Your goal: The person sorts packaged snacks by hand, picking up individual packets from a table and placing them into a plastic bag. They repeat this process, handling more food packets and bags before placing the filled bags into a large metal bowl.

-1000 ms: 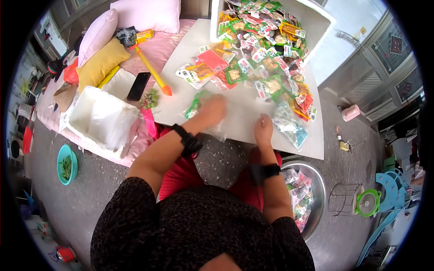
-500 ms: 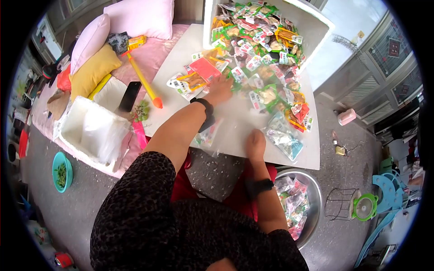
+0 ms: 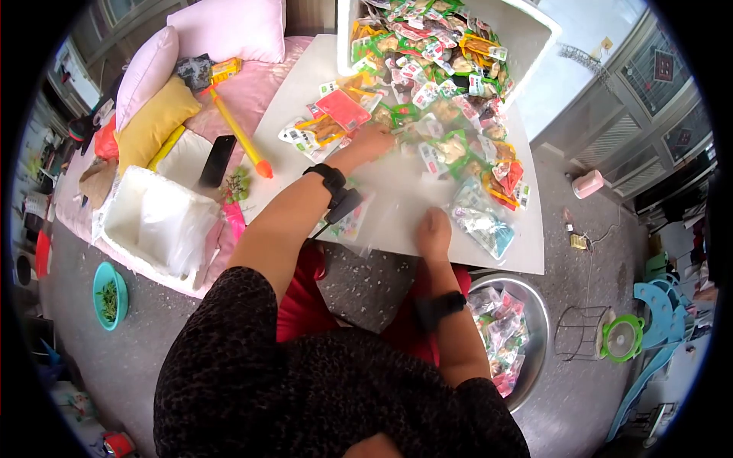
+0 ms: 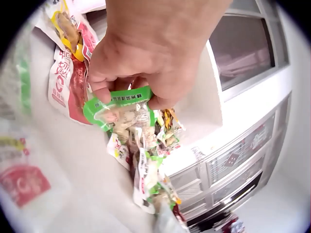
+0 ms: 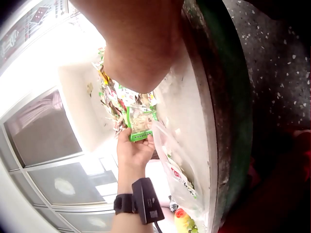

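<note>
- The green-edged packet [image 4: 127, 115] is in the left hand [image 4: 146, 58], over the desk [image 3: 294, 99], at the near side of the white box [image 3: 527, 44].
- It should be light and soft, with film perhaps slippery; the flat green edge seems the best hold.
- The left hand, narrow, pinches this edge.
- The right hand [image 3: 434, 234] is near the desk's near side; its fingers are hidden, so I cannot tell their state.

One green end of a clear packet [image 4: 127, 116] of pale pieces is pinched in the left grip [image 4: 150, 58].
</note>
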A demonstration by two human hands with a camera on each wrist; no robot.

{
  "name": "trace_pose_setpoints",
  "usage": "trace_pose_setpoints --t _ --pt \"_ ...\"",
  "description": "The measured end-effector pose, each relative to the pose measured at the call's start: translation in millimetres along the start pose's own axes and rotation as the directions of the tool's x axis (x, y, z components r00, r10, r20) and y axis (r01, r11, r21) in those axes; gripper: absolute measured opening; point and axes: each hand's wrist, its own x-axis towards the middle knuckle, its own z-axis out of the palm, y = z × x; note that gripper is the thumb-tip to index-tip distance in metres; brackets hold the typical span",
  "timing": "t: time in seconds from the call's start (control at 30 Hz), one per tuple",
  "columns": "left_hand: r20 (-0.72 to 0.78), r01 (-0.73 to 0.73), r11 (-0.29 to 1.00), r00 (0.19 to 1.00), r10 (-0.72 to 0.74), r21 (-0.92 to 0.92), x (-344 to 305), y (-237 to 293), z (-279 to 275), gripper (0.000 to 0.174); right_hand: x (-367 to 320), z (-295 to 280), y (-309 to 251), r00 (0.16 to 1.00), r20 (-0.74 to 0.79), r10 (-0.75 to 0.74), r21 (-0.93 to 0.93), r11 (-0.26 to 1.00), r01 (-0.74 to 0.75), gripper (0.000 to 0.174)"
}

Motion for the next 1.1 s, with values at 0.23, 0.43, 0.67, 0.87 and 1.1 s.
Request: trace_pose_setpoints --t 0.23,0.43,0.67,0.87,1.1 --pt "-0.014 0.079 0.855 0.995 -0.100 -0.513 -35.9 -27.5 -4.2 0.025 -2.4 -4.2 -2.0 0.997 0.042 0.058 0.034 0.998 -0.059 0.015" --pt "-0.085 -0.314 0.942 0.948 0.306 -0.116 -97.0 -15.0 5.9 0.011 13.4 -29.9 -43.9 0.996 -0.085 0.037 0.176 0.984 -0.022 0.035" --pt "-0.250 -0.381 0.921 0.903 0.350 -0.083 -153.2 -4.9 73.7 0.011 5.4 -36.8 -75.3 0.959 0.191 -0.208 -0.050 0.974 0.221 0.047" --pt "-0.120 -0.037 0.632 0.989 -0.089 -0.774 -182.4 8.2 94.6 0.009 -19.3 -56.0 -79.3 0.995 0.082 -0.056 0.129 0.991 0.045 0.054" --pt "0.074 0.075 0.413 0.997 -0.018 -0.908 -204.3 21.9 88.5 0.010 -28.6 -77.7 -80.7 0.718 0.632 0.293 0.775 -0.213 -0.595 0.029"
